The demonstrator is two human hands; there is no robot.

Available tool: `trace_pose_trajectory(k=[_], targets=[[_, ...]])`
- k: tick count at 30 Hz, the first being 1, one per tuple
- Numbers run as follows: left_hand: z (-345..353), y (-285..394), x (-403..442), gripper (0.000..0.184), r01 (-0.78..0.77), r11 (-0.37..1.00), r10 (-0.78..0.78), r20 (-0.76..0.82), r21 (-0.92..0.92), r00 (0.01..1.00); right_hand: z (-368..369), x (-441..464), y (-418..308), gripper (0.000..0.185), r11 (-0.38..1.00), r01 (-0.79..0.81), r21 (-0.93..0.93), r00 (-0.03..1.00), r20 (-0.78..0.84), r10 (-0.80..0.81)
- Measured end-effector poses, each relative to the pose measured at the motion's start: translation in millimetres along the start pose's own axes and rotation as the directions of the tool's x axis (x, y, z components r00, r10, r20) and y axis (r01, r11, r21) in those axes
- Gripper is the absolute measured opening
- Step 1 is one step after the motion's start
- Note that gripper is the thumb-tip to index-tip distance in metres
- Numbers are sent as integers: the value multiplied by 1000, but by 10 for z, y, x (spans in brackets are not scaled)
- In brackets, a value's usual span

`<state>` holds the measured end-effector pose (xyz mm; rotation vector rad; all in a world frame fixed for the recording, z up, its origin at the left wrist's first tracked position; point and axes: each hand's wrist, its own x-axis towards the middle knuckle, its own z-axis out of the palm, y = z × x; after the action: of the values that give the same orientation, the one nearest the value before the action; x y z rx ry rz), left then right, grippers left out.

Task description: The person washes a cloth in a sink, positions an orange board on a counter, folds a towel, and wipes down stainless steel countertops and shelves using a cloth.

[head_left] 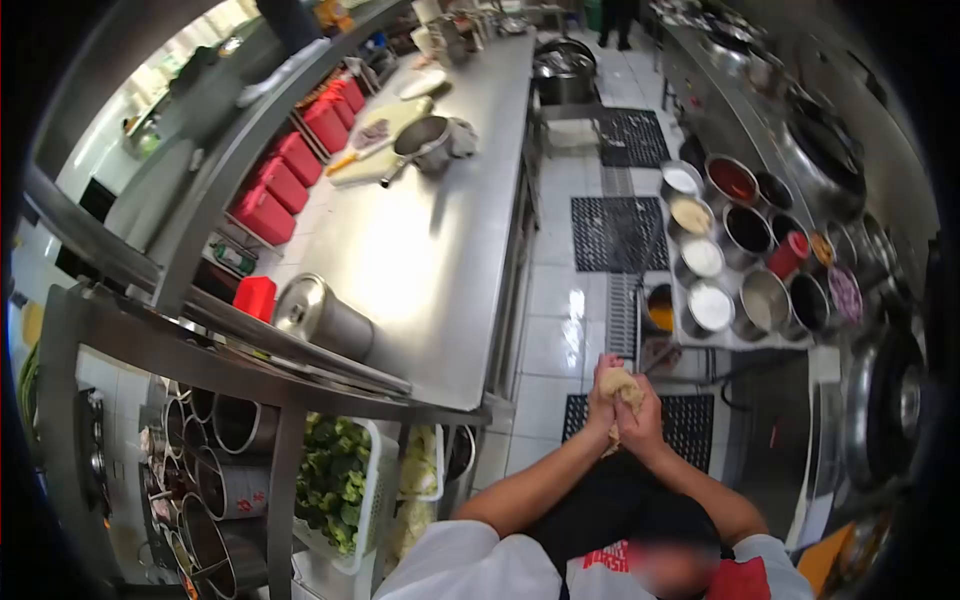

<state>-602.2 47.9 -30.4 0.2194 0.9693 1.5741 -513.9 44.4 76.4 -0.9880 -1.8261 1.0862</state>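
In front of my apron, both my hands are closed around a crumpled beige cloth (624, 386). My left hand (602, 402) grips it from the left side. Pressed against it from the right is my right hand (642, 418). Part of the cloth bulges out above the fingers, and a small tan bit shows below the hands near my wrists. The palms and most of the cloth are hidden. Beneath the hands lies a black perforated floor mat (690, 425).
On the right, a stand holds several metal pots of sauces and powders, including a white powder pot (711, 308). A long steel counter (430, 270) runs along the left, with a saucepan (424, 145) and a lidded pot (322, 315). Broccoli (335, 480) fills a basket below. A person (617, 22) stands far back.
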Motion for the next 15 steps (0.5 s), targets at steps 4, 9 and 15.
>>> trace_pose_trajectory(k=[4,9,15], targets=[[14,442,-74,54,-2,999,7,-130,35,991,401,751,4,15,947,-69,314,998,24,64],[28,1358,-247,52,-309,464,539,13,830,842,633,2084,-383,10,823,7,569,1000,-3,-7],[1181,4206,-578,46,-291,-117,916,216,950,338,1334,4032,-436,16,808,262,528,959,-52,-278]])
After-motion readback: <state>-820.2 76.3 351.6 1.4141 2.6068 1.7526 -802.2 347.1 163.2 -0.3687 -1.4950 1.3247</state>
